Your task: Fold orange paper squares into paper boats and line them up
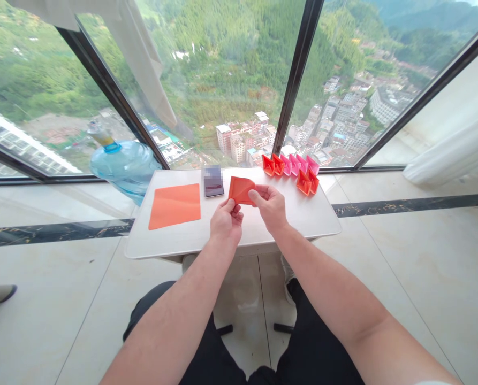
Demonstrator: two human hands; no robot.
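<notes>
A folded orange-red piece of paper is held up above the white table, with a slanted fold at its upper right. My left hand pinches its lower left corner between thumb and fingers. At its right edge, my right hand grips the paper, the thumb on the near face and the fingers behind. Left of my hands lies a flat sheet of orange paper, lightly creased. Several folded paper boats in red and pink stand in a row at the back right, with orange-red folded boats in front of them.
A phone lies near the table's back edge, its screen blurred. Beyond the table's left end stands a large blue water bottle. Tall windows with dark frames rise behind the table. My legs are under the near edge.
</notes>
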